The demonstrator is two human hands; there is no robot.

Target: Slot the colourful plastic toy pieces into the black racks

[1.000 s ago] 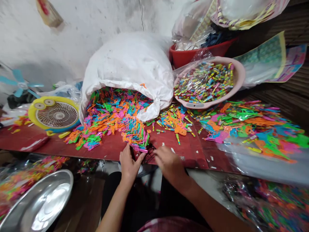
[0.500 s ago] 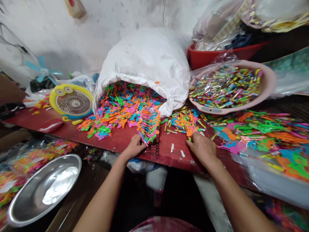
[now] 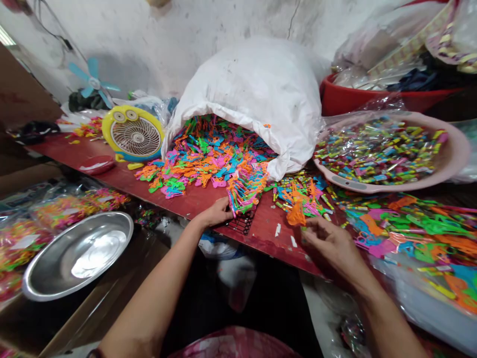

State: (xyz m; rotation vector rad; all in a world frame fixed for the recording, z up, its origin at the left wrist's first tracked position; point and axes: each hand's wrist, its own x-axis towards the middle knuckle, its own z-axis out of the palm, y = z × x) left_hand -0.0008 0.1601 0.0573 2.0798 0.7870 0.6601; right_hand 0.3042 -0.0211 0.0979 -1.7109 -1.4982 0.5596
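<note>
My left hand [image 3: 219, 213] is at the front edge of the table, its fingers closed against the near end of a tightly packed row of colourful plastic pieces [image 3: 246, 191]. What its fingertips pinch, if anything, is hidden. A black wire grid [image 3: 240, 224] lies under the near end of that row. Farther right, my right hand [image 3: 331, 243] hovers over the table with its fingers curved and apart. Just beyond its fingertips lies an orange plastic piece [image 3: 296, 214], on a small heap of coloured pieces and short, striped tubes.
A white sack [image 3: 253, 84] spills plastic pieces onto the red table [image 3: 201, 201]. Right of it stands a pink basin [image 3: 456, 144] of small striped tubes, with more pieces in front. A yellow fan [image 3: 136, 134] stands left; a metal bowl [image 3: 80, 258] sits lower left.
My view has turned left, so things appear farther right. My right hand has drawn back from the orange piece and its fingers have parted. The left hand stays at the row.
</note>
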